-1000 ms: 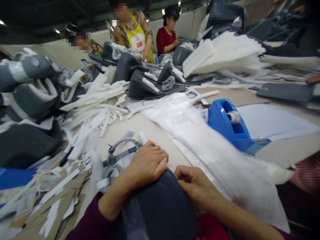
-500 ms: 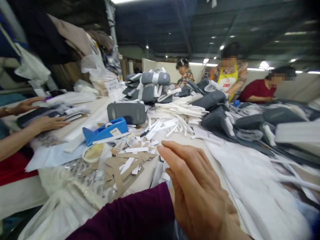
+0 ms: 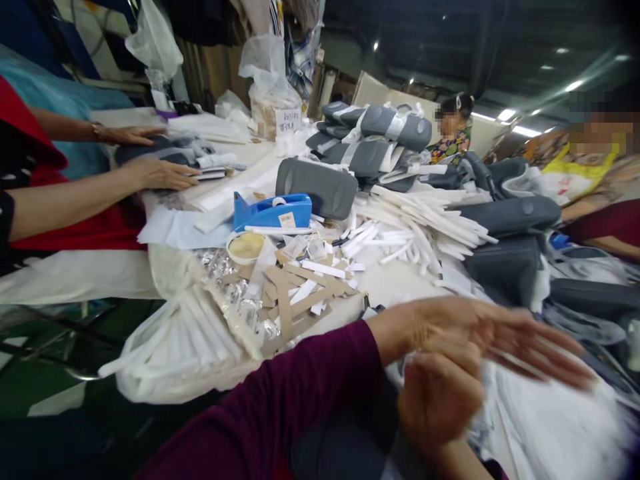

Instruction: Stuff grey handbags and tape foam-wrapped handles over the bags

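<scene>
My left hand [image 3: 520, 340] reaches to the right from a purple sleeve [image 3: 295, 387]. Its fingers are stretched out and smeared at the tips, with nothing seen in them. Below its wrist, close against it, is my right hand [image 3: 443, 390] with curled fingers; what they hold, if anything, is hidden. Under and beyond the hands lie soft white sheets [image 3: 545, 413]. A dark padded piece [image 3: 335, 437] shows low in front of me, partly behind my sleeve.
A blue tape dispenser [image 3: 273, 212], cardboard strips [image 3: 285, 300], white tubes [image 3: 420, 220] and grey padded cases [image 3: 317, 188] crowd the table. A bag of white rods [image 3: 185, 333] hangs over the edge. A co-worker's hands [image 3: 160, 173] rest on items at left; other people sit beyond.
The view has swung left, so the table's items sit further right. My right hand's fingers, stretched out before, are now curled. My left hand, hidden earlier, now shows extended.
</scene>
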Available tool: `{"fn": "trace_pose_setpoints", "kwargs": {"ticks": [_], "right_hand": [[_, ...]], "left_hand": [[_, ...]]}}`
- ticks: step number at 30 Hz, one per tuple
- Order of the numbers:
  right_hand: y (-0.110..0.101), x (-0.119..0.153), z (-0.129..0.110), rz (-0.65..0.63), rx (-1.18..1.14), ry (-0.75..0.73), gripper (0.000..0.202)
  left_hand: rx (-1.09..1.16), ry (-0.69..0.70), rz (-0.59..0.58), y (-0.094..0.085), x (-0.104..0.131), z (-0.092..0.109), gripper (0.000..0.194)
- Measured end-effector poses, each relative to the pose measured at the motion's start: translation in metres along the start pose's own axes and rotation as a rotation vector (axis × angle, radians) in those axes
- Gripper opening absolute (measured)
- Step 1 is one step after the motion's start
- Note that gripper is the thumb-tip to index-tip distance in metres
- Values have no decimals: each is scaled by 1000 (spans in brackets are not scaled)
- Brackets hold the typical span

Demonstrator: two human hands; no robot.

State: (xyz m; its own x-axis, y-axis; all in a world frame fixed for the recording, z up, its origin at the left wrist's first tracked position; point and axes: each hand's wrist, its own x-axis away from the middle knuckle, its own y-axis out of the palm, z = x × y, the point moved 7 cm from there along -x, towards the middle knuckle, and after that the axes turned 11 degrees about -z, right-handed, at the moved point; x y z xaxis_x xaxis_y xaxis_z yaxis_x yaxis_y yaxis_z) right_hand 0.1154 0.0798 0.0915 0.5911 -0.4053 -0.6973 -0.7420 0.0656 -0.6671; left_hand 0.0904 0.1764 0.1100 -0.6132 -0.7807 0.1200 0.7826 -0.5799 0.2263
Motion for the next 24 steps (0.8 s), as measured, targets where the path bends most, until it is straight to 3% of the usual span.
{"fn": "trace_pose_setpoints", "kwargs": {"ticks": [1,2,4,5,8,11,14,16,19,24], "right_hand": [[-2,-1,-6,45,-12,-22,21],[1,-4,-10,28,-30,-48,25],[24,-14,-17,-204,-53,-101,25],[38,-18,-19,-347,-51,-117,22],[71,-17,-23,-690,10,-166,21],[86,-11,-25,-865,58,-164,30],[88,-7,-24,-927,78,-130,32],[86,-8,-24,-930,74,-123,30],[84,-9,-23,-920,47,-127,23],[79,-12,-22,-897,14,-100,18]], "left_hand": [[214,155,-64,-10,3,13,51],[381,261,31,-31,14,19,38],[437,429,467,-75,65,19,23],[365,510,618,-85,100,18,20],[71,487,821,-75,194,-13,21],[-99,245,855,-46,249,-78,28],[15,135,771,-21,260,-141,30],[137,113,699,-10,255,-167,31],[305,116,573,2,241,-182,32],[507,160,442,10,224,-185,46]]}}
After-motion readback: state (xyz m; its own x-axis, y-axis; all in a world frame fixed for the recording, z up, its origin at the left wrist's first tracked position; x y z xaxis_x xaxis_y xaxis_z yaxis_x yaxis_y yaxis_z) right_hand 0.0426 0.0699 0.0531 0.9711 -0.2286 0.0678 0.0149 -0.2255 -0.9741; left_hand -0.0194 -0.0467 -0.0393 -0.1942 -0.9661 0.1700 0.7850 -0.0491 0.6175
